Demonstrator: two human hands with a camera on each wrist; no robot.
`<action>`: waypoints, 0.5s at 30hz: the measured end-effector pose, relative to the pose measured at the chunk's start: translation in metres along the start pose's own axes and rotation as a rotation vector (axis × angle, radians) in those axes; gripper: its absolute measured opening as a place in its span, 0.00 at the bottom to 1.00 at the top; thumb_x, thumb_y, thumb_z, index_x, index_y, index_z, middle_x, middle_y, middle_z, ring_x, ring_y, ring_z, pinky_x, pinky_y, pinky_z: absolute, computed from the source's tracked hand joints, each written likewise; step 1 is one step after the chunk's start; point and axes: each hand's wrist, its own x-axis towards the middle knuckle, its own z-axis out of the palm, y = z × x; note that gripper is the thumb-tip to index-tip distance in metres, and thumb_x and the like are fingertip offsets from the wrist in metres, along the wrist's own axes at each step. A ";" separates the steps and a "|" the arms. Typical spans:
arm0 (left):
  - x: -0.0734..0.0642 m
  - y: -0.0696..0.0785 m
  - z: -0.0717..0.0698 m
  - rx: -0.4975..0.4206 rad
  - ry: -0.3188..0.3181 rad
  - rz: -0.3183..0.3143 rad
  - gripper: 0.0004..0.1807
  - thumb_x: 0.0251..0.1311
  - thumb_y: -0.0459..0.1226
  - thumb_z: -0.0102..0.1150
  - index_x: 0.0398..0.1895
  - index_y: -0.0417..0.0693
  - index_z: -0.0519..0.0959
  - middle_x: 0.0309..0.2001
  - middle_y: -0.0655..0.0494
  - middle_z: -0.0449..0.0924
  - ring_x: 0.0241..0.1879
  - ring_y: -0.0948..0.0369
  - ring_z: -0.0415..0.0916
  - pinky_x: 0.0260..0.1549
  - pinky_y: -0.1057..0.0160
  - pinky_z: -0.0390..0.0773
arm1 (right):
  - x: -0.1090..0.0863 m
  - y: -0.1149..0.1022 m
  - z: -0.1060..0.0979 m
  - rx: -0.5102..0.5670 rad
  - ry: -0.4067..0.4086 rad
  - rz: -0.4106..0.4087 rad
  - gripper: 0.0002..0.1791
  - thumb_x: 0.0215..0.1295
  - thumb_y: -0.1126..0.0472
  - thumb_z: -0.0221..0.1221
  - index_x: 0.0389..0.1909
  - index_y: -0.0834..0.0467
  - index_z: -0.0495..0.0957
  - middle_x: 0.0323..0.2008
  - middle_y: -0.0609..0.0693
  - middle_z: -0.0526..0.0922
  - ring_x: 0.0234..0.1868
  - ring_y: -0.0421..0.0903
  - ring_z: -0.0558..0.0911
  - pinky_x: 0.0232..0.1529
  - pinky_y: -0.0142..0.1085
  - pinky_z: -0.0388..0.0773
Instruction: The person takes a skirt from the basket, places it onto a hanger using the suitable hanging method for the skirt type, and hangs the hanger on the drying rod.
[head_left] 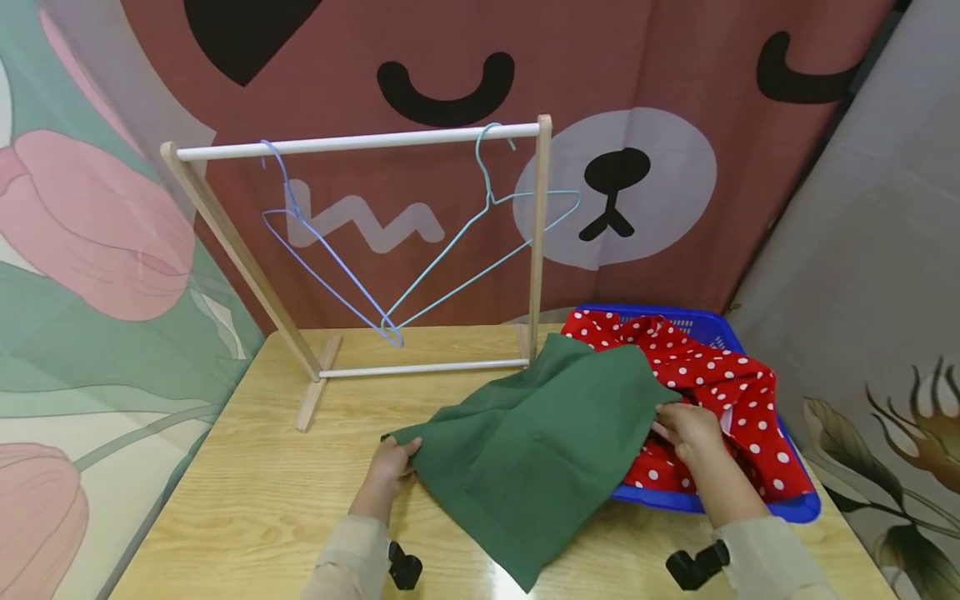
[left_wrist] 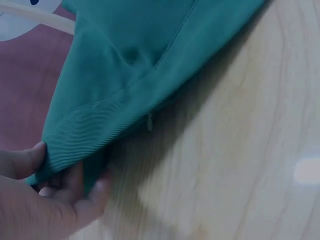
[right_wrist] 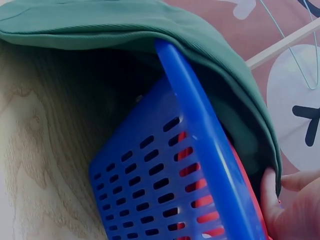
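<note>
A green cloth garment (head_left: 540,442) with a stitched hem is spread between the two hands, partly over the table and partly over the basket's left side. My left hand (head_left: 393,467) pinches its left corner, thumb on top and fingers beneath, as the left wrist view shows on the hem (left_wrist: 95,125). At the other end my right hand (head_left: 690,429) pinches the garment's edge between thumb and fingers, above the red polka-dot cloth (head_left: 750,400). That cloth lies heaped in a blue plastic basket (right_wrist: 195,130), whose rim passes under the green fabric.
Behind the garment stands a rack with wooden posts (head_left: 540,242) and a white top rail (head_left: 360,143). A purple hanger (head_left: 330,250) and a light-blue hanger (head_left: 450,242) hang from it. The wooden table (head_left: 247,500) meets a printed curtain (head_left: 337,50) at the back.
</note>
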 end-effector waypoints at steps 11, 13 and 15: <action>0.006 0.012 -0.012 -0.002 0.004 0.107 0.15 0.61 0.36 0.44 0.46 0.33 0.63 0.31 0.51 0.70 0.26 0.64 0.70 0.27 0.67 0.72 | 0.011 -0.002 0.004 -0.055 0.029 0.063 0.21 0.57 0.69 0.50 0.50 0.73 0.60 0.18 0.45 0.74 0.21 0.38 0.76 0.27 0.33 0.77; 0.007 0.015 -0.014 0.001 0.003 0.116 0.15 0.62 0.36 0.43 0.47 0.33 0.62 0.33 0.49 0.70 0.27 0.64 0.70 0.27 0.67 0.72 | 0.014 -0.003 0.005 -0.071 0.054 0.053 0.20 0.57 0.68 0.49 0.49 0.73 0.60 0.18 0.45 0.73 0.20 0.38 0.76 0.26 0.33 0.77; 0.008 0.018 -0.016 0.008 0.009 0.122 0.17 0.62 0.36 0.43 0.48 0.32 0.62 0.36 0.47 0.69 0.29 0.63 0.70 0.29 0.66 0.72 | 0.016 -0.004 0.006 -0.048 0.064 0.051 0.17 0.57 0.69 0.49 0.46 0.72 0.61 0.17 0.45 0.73 0.20 0.38 0.76 0.25 0.32 0.77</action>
